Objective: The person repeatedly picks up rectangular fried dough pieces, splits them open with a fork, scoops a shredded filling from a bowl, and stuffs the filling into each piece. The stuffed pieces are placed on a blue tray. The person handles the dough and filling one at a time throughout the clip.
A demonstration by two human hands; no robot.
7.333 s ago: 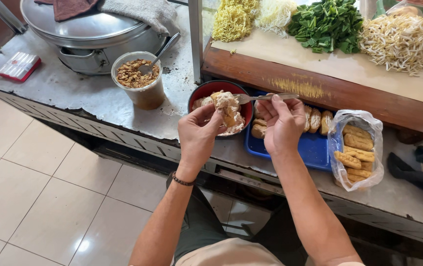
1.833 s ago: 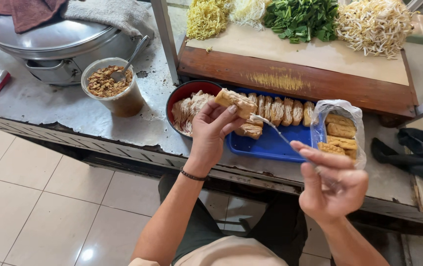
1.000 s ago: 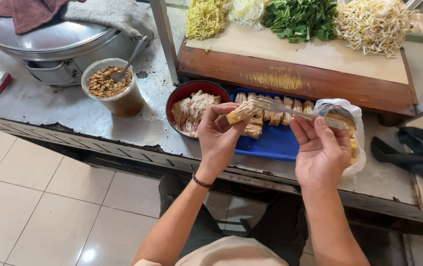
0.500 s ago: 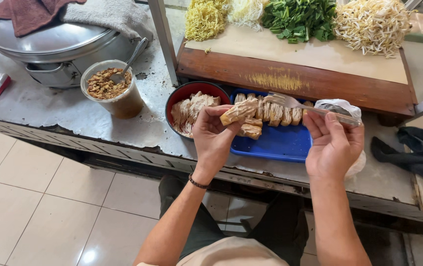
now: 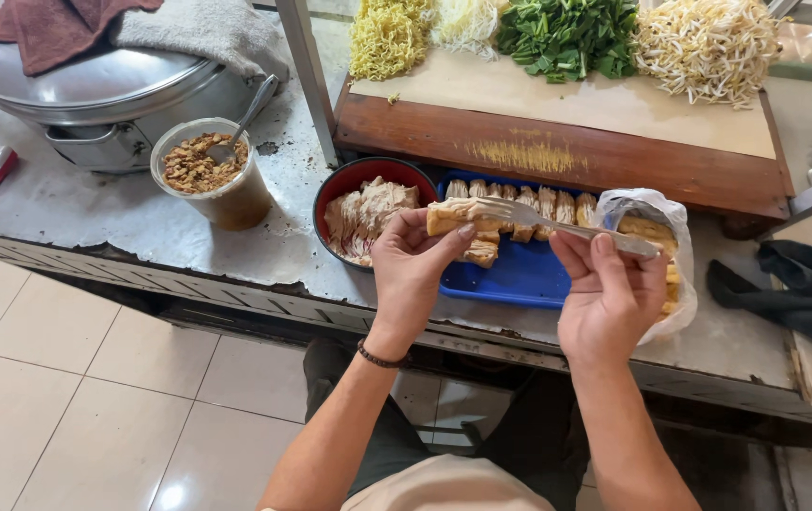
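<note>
Golden-brown tofu piece [image 5: 450, 218] sits pinched in your left hand [image 5: 412, 274], held above the blue tray [image 5: 519, 274] beside the red bowl [image 5: 357, 178] of filling. Your right hand [image 5: 609, 293] is closed round a fork [image 5: 557, 225], tines poking into the piece's open end. That puff looks light, spongy and oily, so it will likely tear if squeezed. Hold it by the firmer fried sides, thumb under, fingers on top, and leave the slit mouth free. Keep the grip gentle; the skin may slip.
</note>
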